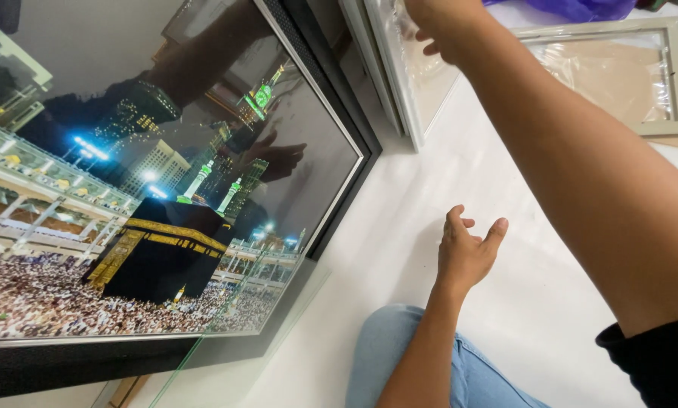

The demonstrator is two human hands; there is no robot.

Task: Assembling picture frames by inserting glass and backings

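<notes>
Two outstretched arms: left hand (pixel 467 253) open-palmed, fingers spread, over the white floor (pixel 444 174); right hand (pixel 441 26) fingers curled against a pale frame (pixel 399 83).

Left hand (pixel 467 253) open, fingers spread and pointing to 12 o'clock, forearm entering from 6 o'clock; right hand (pixel 438 26) at 12 o'clock, fingers loosely curled, arm extended from 4 o'clock.

Two bare forearms in view, no watch, rings or gloves seen. Right arm (pixel 580 174): black short sleeve (pixel 656 363) at its upper end. Light blue denim trouser leg (pixel 399 355) beside the left forearm (pixel 422 355). Hands bare.
</notes>
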